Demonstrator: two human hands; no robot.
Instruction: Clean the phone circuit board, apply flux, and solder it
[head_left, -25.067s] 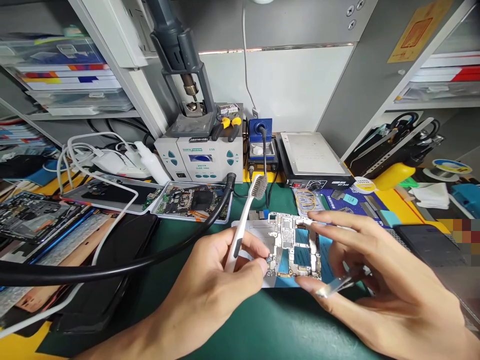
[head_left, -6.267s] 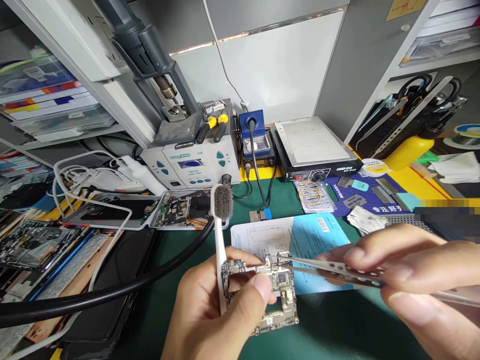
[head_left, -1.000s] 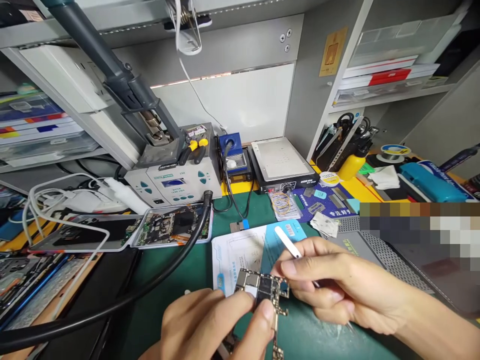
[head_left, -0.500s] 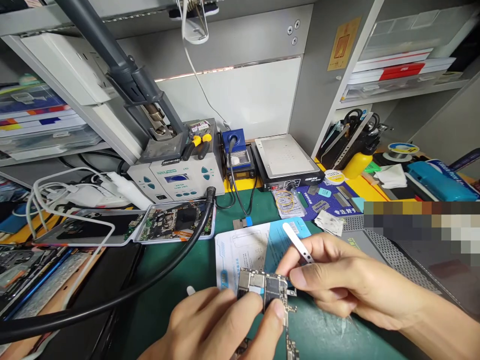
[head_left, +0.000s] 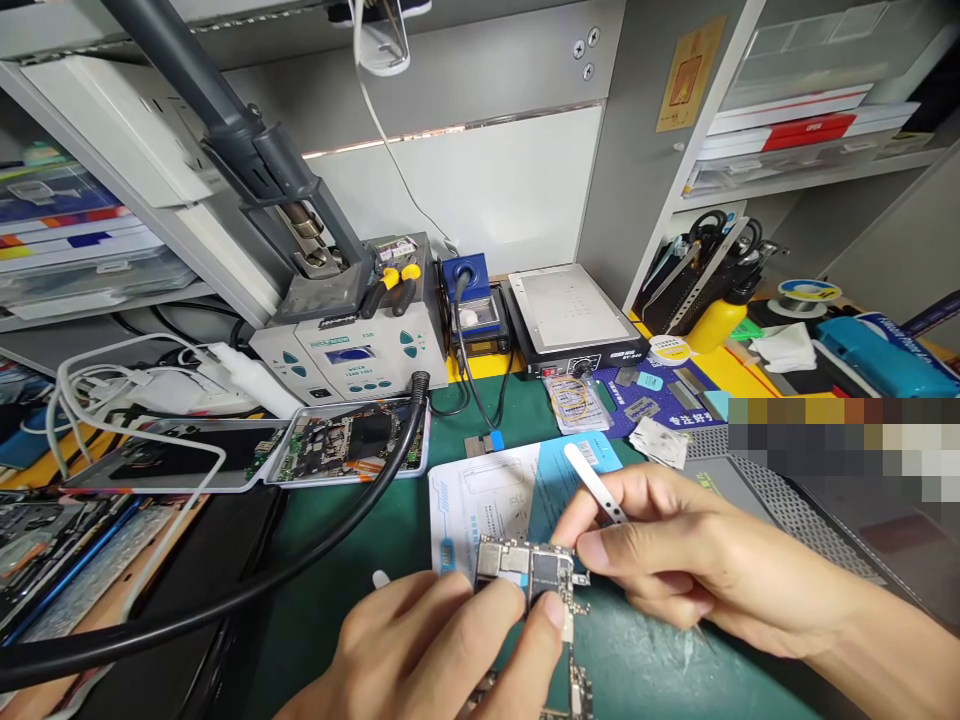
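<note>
Circuit board [head_left: 517, 560], just one: my left hand [head_left: 431, 640] clamps it, my right hand [head_left: 667, 540] pinches one corner and also clasps one pair of tweezers [head_left: 592, 482].

"What sort of place is this?"
"An electronics repair workshop: look at the rework station [head_left: 349, 362], soldering iron stand [head_left: 474, 285], solder spool [head_left: 808, 291], pliers [head_left: 389, 279] and bare circuit board [head_left: 551, 568]."
</note>
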